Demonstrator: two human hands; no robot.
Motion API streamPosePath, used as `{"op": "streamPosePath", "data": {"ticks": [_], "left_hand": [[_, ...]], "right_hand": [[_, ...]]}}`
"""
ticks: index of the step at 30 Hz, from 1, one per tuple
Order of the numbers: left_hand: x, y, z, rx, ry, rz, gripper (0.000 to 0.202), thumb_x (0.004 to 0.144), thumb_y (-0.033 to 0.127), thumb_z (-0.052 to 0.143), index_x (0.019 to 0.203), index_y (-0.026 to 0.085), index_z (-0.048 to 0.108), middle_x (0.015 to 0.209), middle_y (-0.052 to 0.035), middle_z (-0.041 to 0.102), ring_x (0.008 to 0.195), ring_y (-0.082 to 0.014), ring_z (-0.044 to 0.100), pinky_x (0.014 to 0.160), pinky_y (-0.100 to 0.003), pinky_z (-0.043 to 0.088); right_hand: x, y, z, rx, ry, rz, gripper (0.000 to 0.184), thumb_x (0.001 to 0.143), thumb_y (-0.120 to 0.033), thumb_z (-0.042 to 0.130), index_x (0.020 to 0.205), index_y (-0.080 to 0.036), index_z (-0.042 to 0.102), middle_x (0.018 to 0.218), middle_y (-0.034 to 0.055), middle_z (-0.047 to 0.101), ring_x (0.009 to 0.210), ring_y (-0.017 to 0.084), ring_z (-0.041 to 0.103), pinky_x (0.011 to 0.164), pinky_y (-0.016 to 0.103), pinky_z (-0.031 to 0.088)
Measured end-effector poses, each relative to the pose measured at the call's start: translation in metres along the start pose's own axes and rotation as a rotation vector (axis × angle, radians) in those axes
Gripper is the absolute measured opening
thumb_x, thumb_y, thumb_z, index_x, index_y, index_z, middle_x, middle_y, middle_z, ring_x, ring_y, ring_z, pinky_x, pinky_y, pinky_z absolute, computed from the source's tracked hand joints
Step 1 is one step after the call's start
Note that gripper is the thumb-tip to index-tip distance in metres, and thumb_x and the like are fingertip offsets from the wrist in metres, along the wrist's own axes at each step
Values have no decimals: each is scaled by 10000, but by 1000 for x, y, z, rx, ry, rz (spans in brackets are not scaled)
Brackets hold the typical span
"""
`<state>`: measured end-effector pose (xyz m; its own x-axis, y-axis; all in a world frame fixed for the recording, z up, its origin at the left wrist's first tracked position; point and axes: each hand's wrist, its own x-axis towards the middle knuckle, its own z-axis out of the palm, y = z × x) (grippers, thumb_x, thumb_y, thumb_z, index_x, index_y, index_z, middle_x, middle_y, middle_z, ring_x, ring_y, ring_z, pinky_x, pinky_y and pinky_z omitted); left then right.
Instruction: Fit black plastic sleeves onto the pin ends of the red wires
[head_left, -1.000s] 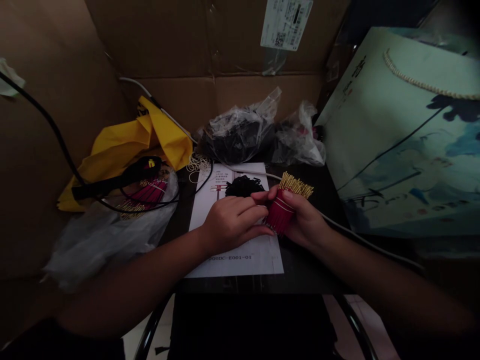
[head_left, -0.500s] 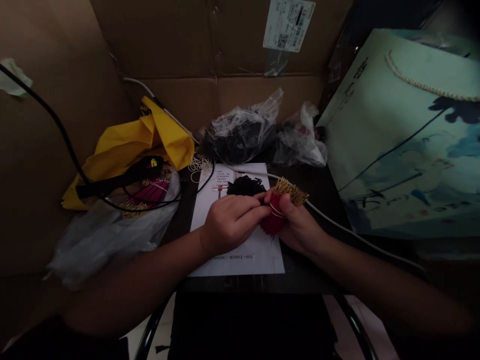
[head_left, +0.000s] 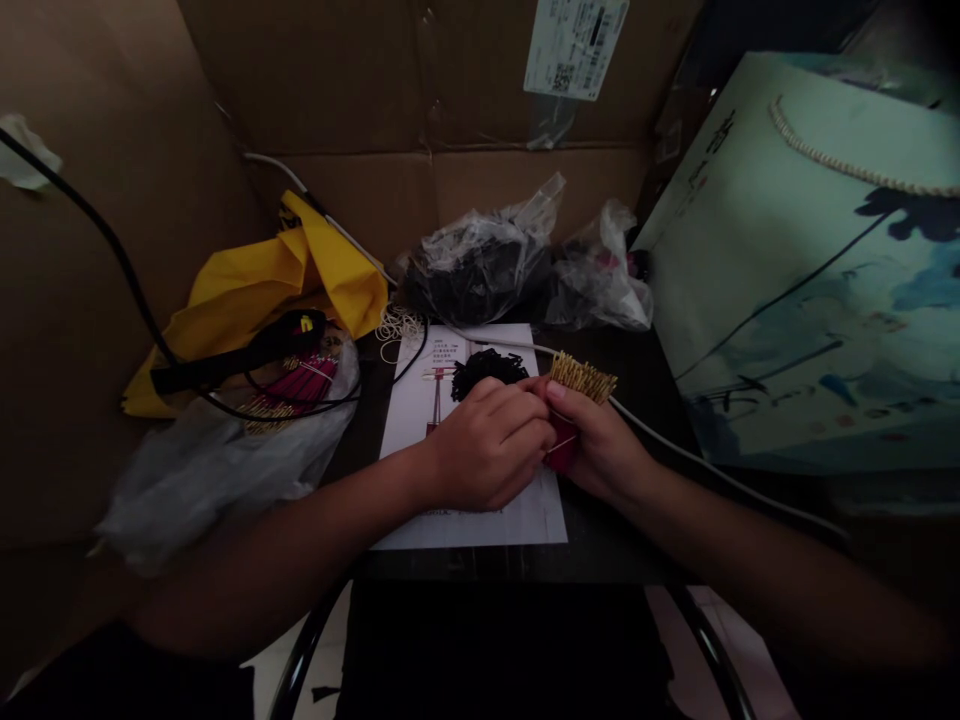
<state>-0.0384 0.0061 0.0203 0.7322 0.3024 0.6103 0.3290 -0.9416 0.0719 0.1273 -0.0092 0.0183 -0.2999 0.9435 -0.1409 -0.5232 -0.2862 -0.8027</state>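
My right hand [head_left: 600,435] is wrapped round a bundle of thin red wires [head_left: 561,455], its thumb across the upper part. Gold-coloured metal terminals [head_left: 583,378] fan out from the bundle's top end. A pale rubber band [head_left: 562,443] crosses the red part and runs to the fingers of my left hand [head_left: 495,445]. Those fingers are curled closed against the bundle's left side, apparently on the band; their tips are hidden. Just behind my left hand, a clump of short black pieces [head_left: 487,372] lies on a printed paper sheet [head_left: 405,410].
At the left, another red bundle [head_left: 304,385] lies on clear plastic [head_left: 217,480] beside a yellow bag [head_left: 247,270]. Loose pale bands [head_left: 399,325] sit behind the sheet. Plastic bags with dark contents [head_left: 480,260] stand against the cardboard [head_left: 315,90]. A paper bag [head_left: 810,280] and a white cable [head_left: 697,463] are on the right.
My left hand has turned and curled more tightly, covering more of the bundle's lower left. The right thumb has shifted left across the bundle, which stays in the right hand.
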Motion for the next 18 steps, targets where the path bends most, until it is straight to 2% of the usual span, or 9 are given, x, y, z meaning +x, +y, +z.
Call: {"op": "streamPosePath", "data": {"ticks": [2,6,10,13,18], "left_hand": [[1,2,-4,-118,-60,-36,77,870,173,462,930,162,509,987,-81,608,955,-206,536,839,-386,421],[1,3,-9,-285,-169,-114,72,895,182,401,927,173,465,943,-64,597,895,-175,531,806,-346,409],[1,-1,-9,-296,-244,-169,119,926,203,376,926,175,492,881,-37,606,820,-154,543,779,-327,397],[0,-1,-5,-325,-251,-214,165,954,276,399,907,174,520,829,-15,610,769,-138,551,758,-314,385],[-4,4,8,-278,-318,-164,319,990,407,395,829,168,531,782,-4,608,702,-127,537,704,-305,367]], "right_hand": [[0,-4,-3,4,4,-8,187,775,-347,717,852,-177,715,833,5,667,732,101,601,624,197,515],[3,-9,-9,43,22,-38,141,792,-323,681,754,-187,679,838,-5,670,773,101,613,712,208,523],[8,-12,-11,73,138,-87,152,777,-341,683,736,-200,645,716,-16,669,720,122,633,801,289,538],[10,-16,-11,77,236,-148,150,759,-350,693,747,-212,636,722,-17,692,748,142,662,856,329,540],[11,-26,-11,112,245,-179,153,745,-345,687,722,-211,616,726,-24,686,767,137,655,865,314,542]]}}
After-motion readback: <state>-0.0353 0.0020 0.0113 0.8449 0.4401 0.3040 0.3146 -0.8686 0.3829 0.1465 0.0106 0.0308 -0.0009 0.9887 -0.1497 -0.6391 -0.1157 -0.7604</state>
